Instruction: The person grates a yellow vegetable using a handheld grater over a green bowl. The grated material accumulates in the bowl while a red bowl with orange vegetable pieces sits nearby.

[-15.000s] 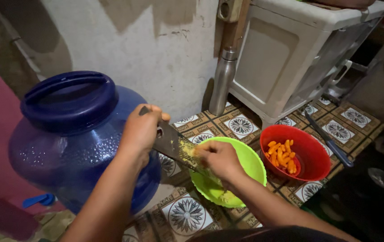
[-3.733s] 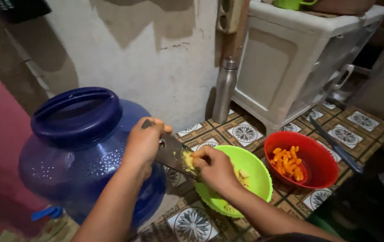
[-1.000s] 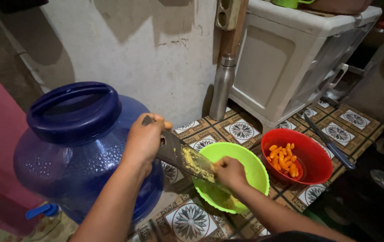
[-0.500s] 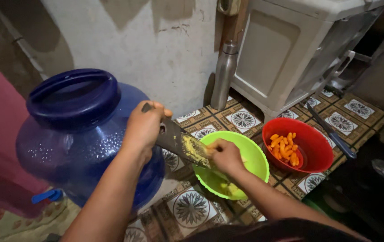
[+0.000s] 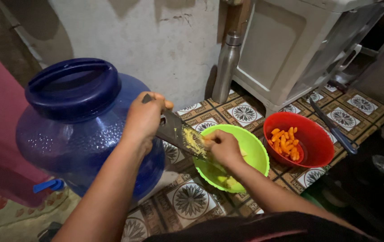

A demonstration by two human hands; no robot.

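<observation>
Grating over the green bowl (image 5: 250,148)

Left hand (image 5: 145,118) grips the grater (image 5: 178,133) by its top; it slopes down rightward into the bowl. Right hand (image 5: 222,148), fingers curled, presses a yellow piece, mostly hidden, against it.

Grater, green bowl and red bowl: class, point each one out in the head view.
grater (image 5: 174,131), head view, bare metal face below the left hand.
green bowl (image 5: 251,144), head view, inner right wall.
red bowl (image 5: 316,140), head view, inner right wall.
</observation>
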